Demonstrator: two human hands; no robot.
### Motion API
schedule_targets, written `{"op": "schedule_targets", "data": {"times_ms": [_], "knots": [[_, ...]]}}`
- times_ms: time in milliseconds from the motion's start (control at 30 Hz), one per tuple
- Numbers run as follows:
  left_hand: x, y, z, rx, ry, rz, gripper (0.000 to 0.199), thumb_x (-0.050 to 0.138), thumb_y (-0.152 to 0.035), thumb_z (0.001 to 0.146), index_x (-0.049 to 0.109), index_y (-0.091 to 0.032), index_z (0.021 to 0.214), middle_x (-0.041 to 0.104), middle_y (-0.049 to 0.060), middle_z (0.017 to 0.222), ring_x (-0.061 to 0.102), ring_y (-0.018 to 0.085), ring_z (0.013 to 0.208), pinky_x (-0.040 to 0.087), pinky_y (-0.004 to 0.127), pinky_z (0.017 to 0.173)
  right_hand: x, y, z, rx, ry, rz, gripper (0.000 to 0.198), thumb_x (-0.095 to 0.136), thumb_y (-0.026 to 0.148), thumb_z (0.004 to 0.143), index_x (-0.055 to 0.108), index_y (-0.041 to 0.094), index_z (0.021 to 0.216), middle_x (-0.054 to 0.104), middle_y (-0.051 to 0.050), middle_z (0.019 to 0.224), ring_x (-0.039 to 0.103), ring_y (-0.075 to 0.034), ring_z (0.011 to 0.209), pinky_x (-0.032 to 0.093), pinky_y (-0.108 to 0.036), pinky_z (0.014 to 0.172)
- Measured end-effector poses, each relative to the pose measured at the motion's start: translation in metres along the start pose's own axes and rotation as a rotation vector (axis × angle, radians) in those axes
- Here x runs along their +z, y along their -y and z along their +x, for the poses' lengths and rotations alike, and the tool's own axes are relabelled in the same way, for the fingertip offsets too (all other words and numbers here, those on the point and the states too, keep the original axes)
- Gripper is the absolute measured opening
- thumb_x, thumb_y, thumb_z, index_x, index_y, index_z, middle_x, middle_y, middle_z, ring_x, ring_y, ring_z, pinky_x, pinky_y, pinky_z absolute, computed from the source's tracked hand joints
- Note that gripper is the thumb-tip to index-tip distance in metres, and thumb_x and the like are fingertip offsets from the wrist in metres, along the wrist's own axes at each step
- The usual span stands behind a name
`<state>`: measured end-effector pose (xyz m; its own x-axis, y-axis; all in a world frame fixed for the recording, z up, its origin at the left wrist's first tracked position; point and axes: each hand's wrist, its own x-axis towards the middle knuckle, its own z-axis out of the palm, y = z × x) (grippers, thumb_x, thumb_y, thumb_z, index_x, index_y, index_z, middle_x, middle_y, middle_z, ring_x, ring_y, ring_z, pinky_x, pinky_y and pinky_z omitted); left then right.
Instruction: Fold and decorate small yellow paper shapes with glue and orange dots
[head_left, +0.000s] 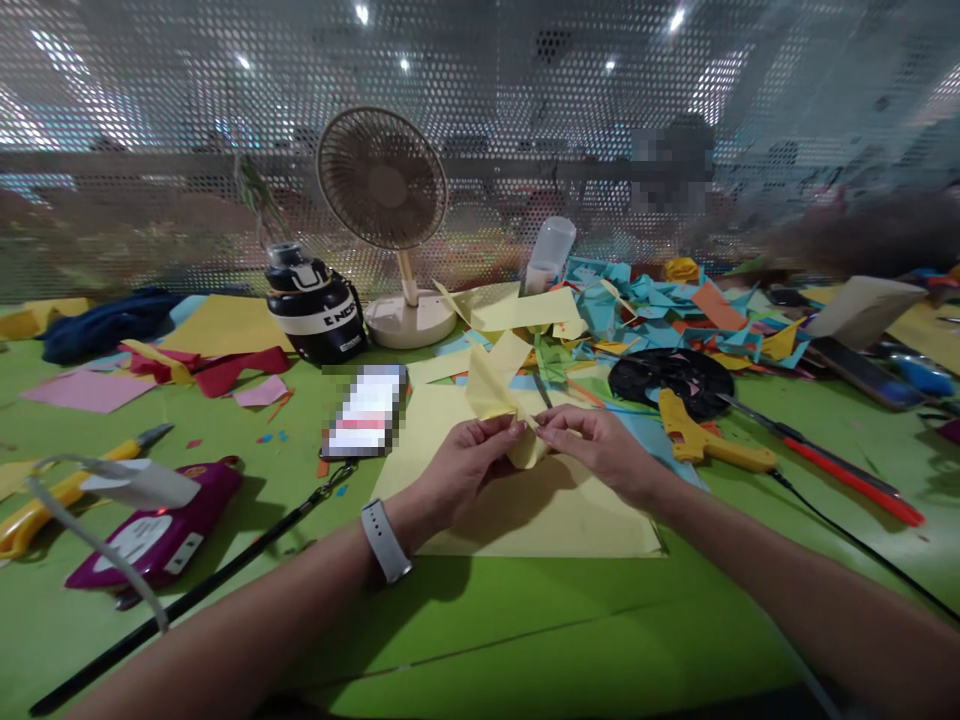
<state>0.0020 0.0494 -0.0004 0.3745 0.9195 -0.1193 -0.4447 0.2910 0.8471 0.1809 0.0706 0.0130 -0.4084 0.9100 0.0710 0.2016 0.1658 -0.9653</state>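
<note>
Between my two hands is a folded piece of yellow paper (489,385), its pointed flaps standing up. My left hand (476,458), with a pale watch band at the wrist, pinches the paper's lower left side. From the other side, my right hand (592,448) pinches the folded edge between thumb and fingers. Both hands hover over a large pale yellow sheet (555,525) lying flat on the green table. My fingers partly cover the lower folds. A phone with a lit screen (367,410) lies left of the hands, and a yellow glue gun (694,440) lies to the right.
A fan (382,180) and a dark bottle (315,305) stand at the back left. Blue paper scraps (622,295) pile up at the back right. Scissors with red handles (847,475) lie right; a purple device (161,525) with a white cable and a yellow cutter (67,495) lie left.
</note>
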Motion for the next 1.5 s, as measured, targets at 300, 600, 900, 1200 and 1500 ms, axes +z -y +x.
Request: {"op": "schedule_targets", "data": {"times_ms": [300,600,900,1200,1500], "knots": [[0.003,0.000,0.000,0.013,-0.122,0.037,0.028,0.079,-0.035,0.068,0.074,-0.013,0.084,0.071,0.006,0.075,0.061,0.013,0.066,0.049,0.024,0.064,0.003,-0.003,-0.001,-0.039,0.049,-0.099,0.027,0.058,0.041,0.083,0.065,0.017,0.073,0.065,-0.006,0.086,0.059,-0.017,0.081,0.048,-0.031,0.073],[0.002,-0.001,0.000,0.004,-0.188,-0.027,0.026,0.079,-0.036,0.068,0.071,-0.015,0.080,0.067,0.002,0.076,0.058,0.011,0.064,0.051,0.026,0.066,0.004,-0.001,-0.007,-0.466,-0.172,-0.159,0.010,0.062,0.032,0.085,0.065,0.024,0.080,0.061,-0.003,0.091,0.057,-0.017,0.092,0.044,-0.035,0.086],[0.007,0.001,0.000,-0.033,-0.221,-0.013,0.030,0.082,-0.038,0.064,0.070,-0.012,0.073,0.065,0.002,0.066,0.054,0.008,0.053,0.045,0.021,0.053,0.005,-0.001,-0.005,-0.287,-0.119,-0.057,0.018,0.064,0.041,0.081,0.068,0.024,0.076,0.064,-0.001,0.077,0.056,-0.015,0.073,0.044,-0.030,0.068],[0.006,0.001,0.000,0.035,-0.219,0.001,0.030,0.083,-0.038,0.061,0.069,-0.012,0.068,0.065,0.002,0.063,0.055,0.009,0.054,0.045,0.023,0.056,0.006,0.004,-0.006,-0.134,-0.116,-0.056,0.018,0.067,0.038,0.079,0.068,0.021,0.076,0.063,-0.001,0.075,0.054,-0.014,0.070,0.042,-0.027,0.063],[0.007,0.002,0.000,0.040,-0.212,-0.028,0.032,0.084,-0.039,0.059,0.071,-0.013,0.074,0.067,0.002,0.066,0.056,0.009,0.056,0.048,0.021,0.057,0.008,0.008,-0.007,-0.005,-0.183,-0.002,0.023,0.071,0.040,0.072,0.066,0.020,0.082,0.062,0.000,0.071,0.052,-0.012,0.061,0.040,-0.026,0.055]]}}
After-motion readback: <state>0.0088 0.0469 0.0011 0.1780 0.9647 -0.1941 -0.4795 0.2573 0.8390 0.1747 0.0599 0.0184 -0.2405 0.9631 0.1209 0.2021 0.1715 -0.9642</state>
